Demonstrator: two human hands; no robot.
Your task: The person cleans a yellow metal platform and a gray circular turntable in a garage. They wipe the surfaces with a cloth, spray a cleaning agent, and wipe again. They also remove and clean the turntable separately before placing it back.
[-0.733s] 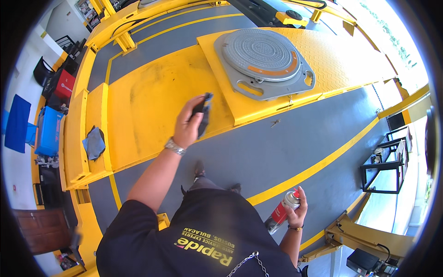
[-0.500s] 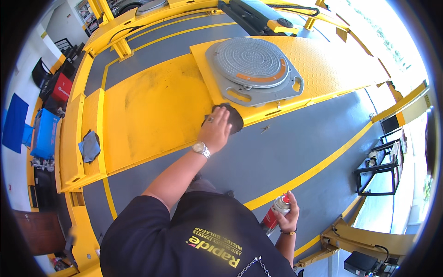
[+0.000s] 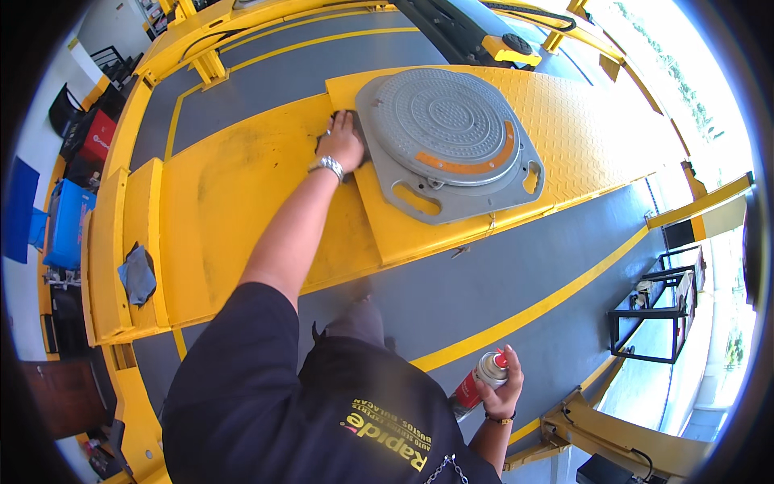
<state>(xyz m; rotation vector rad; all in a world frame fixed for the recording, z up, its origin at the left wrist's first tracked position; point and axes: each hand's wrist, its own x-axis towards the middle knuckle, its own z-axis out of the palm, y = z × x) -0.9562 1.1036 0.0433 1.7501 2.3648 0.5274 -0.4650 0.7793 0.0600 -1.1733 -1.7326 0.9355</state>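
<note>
Right hand (image 3: 501, 394) wrapped round red-and-silver metal spray can (image 3: 477, 382); can's low end hard to make out. Left hand (image 3: 342, 143) over black cloth (image 3: 360, 139), mostly hidden; cannot tell if fingers grip it. Cloth on yellow metal ramp (image 3: 242, 202), beside round grey bumpy metal plate (image 3: 451, 117). Far dark beam (image 3: 451, 36) cut off at top.

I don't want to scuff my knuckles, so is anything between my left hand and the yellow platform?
Yes: a dark cloth lies between your left hand and the yellow platform. The gray round-topped plate sits just to the right, beside the hand.
</note>
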